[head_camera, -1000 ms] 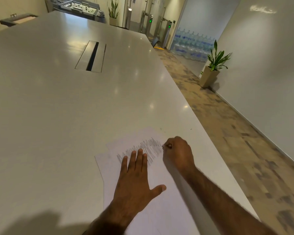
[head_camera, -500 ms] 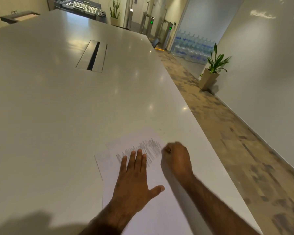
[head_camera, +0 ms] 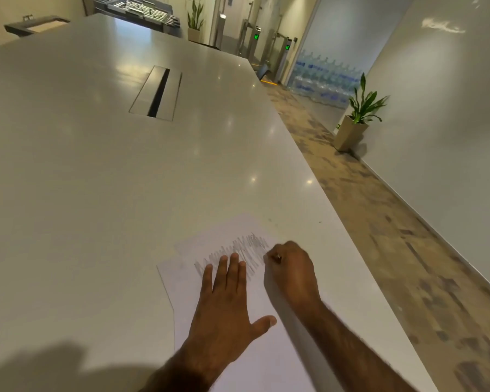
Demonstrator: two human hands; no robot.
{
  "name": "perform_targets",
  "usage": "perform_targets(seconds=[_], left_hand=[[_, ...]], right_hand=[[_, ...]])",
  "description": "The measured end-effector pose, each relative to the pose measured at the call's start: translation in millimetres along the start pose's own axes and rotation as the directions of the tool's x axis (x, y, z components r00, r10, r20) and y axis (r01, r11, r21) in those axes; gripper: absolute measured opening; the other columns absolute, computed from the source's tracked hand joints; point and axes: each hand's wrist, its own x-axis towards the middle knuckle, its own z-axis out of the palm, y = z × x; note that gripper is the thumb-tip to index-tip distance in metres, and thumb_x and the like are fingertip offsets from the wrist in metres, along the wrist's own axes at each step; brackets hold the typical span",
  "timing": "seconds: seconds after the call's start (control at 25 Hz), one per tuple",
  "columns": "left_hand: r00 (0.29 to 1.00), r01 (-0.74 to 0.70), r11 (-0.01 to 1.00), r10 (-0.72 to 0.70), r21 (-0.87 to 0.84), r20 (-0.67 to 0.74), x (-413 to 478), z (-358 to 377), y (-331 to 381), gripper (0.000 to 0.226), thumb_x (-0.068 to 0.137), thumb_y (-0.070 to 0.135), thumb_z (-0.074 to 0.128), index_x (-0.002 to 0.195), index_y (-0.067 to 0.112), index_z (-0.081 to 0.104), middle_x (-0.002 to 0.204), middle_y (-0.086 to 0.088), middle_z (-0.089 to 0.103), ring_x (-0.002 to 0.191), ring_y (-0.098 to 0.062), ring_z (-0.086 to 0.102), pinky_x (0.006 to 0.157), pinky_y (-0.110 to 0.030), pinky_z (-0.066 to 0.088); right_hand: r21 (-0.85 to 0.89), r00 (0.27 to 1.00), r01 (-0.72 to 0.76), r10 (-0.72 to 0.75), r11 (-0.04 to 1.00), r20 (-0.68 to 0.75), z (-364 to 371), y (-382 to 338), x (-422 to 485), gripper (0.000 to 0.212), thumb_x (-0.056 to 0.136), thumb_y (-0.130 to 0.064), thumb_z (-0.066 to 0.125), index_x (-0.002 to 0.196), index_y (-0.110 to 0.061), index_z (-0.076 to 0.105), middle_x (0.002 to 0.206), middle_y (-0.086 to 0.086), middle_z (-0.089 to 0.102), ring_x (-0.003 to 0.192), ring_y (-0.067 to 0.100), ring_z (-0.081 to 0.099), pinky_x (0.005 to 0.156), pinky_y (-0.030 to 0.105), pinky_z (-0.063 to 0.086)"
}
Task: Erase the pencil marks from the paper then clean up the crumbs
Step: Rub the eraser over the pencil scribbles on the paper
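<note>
**At the near right table edge: eraser sits at the right end of the scribble band**

On the long white table, a sheet of paper is laid close to the right edge, nearest the person.

The sheet is pinned by the left hand: palm flat, fingers straight and together, thumb splayed, fingertips resting on the marks.

The right hand is curled into a fist just right of the left fingertips. A small pale object is pinched at its front, between thumb and finger. It is judged to be the eraser, though little of it is exposed.

The pencil marks form one grey band. Its long axis runs from near-left to far-right across the upper part of the sheet.

Key relation: the band lies to the left of the pinched tip and slightly beyond it. Most of the band is judged unerased, so strokes are expected to be worked leftward along that axis. The right hand is the nearer one to the uncovered end. The left fingertips cover the middle and would likely need shifting.

Versus a second ago:
- The fist has been drawn slightly back toward the person.
- The left hand is unchanged.
- The band's extent is not visibly reduced.

A few dark specks are noted beyond the sheet, too small to be identified as crumbs.
</note>
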Motion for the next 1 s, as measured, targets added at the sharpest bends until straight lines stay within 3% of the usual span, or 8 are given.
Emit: perform_targets(seconds=[0.2, 0.44, 0.6, 0.68, 0.8, 0.84, 0.92, 1.0], left_hand=[[1.000, -0.011, 1.000, 0.011, -0.023, 0.004, 0.0, 0.4, -1.3, 0.116, 0.062, 0.093, -0.018, 0.148, 0.016, -0.035, 0.160, -0.007, -0.038, 0.149, -0.032, -0.033, 0.122, -0.057, -0.013], [1.000, -0.028, 0.999, 0.028, -0.023, -0.011, 0.1, -0.4, -2.2, 0.110, 0.060, 0.092, -0.021, 0.138, 0.018, -0.044, 0.162, -0.008, -0.036, 0.150, -0.031, -0.032, 0.122, -0.056, -0.016], [1.000, -0.009, 0.999, 0.009, -0.032, 0.005, 1.1, 0.0, -1.6, 0.108, 0.056, 0.093, -0.025, 0.131, 0.019, -0.049, 0.159, -0.006, -0.040, 0.150, -0.032, -0.032, 0.122, -0.057, -0.011], [1.000, -0.012, 1.000, 0.012, -0.022, -0.010, 1.4, 5.1, -1.8, 0.114, 0.061, 0.094, -0.019, 0.142, 0.018, -0.041, 0.160, -0.006, -0.037, 0.151, -0.032, -0.030, 0.123, -0.057, -0.011], [0.999, -0.024, 0.999, 0.023, -0.036, -0.037, 4.1, 8.6, -3.9, 0.117, 0.079, 0.093, 0.000, 0.162, 0.012, 0.008, 0.168, -0.013, -0.006, 0.157, -0.036, 0.001, 0.123, -0.059, 0.001], [0.999, -0.024, 0.998, 0.022, -0.049, -0.038, 4.9, 7.3, -3.9, 0.117, 0.080, 0.094, 0.003, 0.162, 0.011, 0.009, 0.168, -0.014, -0.005, 0.157, -0.037, 0.002, 0.123, -0.058, 0.001], [0.999, -0.024, 0.999, 0.022, -0.031, -0.047, 6.2, 9.1, -3.8, 0.117, 0.070, 0.096, -0.010, 0.154, 0.015, -0.024, 0.163, -0.009, -0.030, 0.154, -0.034, -0.022, 0.123, -0.058, -0.009], [1.000, 0.003, 1.000, -0.004, -0.028, -0.026, 3.0, 3.7, -1.8, 0.118, 0.057, 0.094, -0.024, 0.145, 0.018, -0.038, 0.158, -0.005, -0.040, 0.150, -0.031, -0.032, 0.123, -0.057, -0.012]], right_hand=[[-0.019, 0.996, -0.019, 0.018, 1.000, -0.082, -0.5, -0.7, 27.7, 0.016, 0.092, -0.015, 0.066, 0.078, -0.017, 0.073, 0.077, -0.004, 0.066, 0.066, 0.008, 0.061, 0.062, 0.019, 0.052], [0.011, 0.974, 0.202, -0.202, 0.979, 0.106, 4.1, -19.6, -22.6, 0.019, 0.093, -0.017, 0.063, 0.080, -0.017, 0.077, 0.076, 0.000, 0.066, 0.064, 0.009, 0.058, 0.065, 0.024, 0.051], [-0.033, 1.000, 0.023, -0.023, 0.999, -0.006, -2.5, -5.8, 27.7, 0.018, 0.094, -0.017, 0.064, 0.082, -0.015, 0.077, 0.078, 0.000, 0.069, 0.067, 0.012, 0.064, 0.064, 0.021, 0.053], [0.000, 1.000, 0.021, -0.021, 1.000, 0.005, -4.6, -7.7, 29.2, 0.016, 0.092, -0.013, 0.064, 0.085, -0.013, 0.078, 0.081, 0.002, 0.071, 0.070, 0.012, 0.065, 0.061, 0.011, 0.043], [-0.038, 0.976, 0.180, -0.174, 0.983, 0.132, 3.5, -21.6, -21.0, 0.018, 0.093, -0.016, 0.061, 0.086, -0.017, 0.078, 0.081, 0.002, 0.069, 0.067, 0.009, 0.053, 0.057, 0.005, 0.026], [-0.062, 0.973, 0.200, -0.191, 0.978, 0.129, 2.3, -20.7, -27.0, 0.019, 0.093, -0.017, 0.061, 0.083, -0.019, 0.077, 0.078, 0.000, 0.067, 0.066, 0.009, 0.052, 0.058, 0.006, 0.026], [-0.101, 0.991, 0.128, -0.123, 0.987, 0.053, 0.9, -13.2, -3.3, 0.021, 0.092, -0.017, 0.061, 0.077, -0.019, 0.074, 0.072, -0.003, 0.064, 0.063, 0.008, 0.056, 0.057, 0.013, 0.033], [-0.067, 1.000, 0.019, -0.018, 0.998, 0.014, -5.3, -7.5, 31.3, 0.019, 0.090, -0.015, 0.062, 0.075, -0.017, 0.075, 0.072, -0.001, 0.067, 0.064, 0.011, 0.063, 0.057, 0.019, 0.041]])
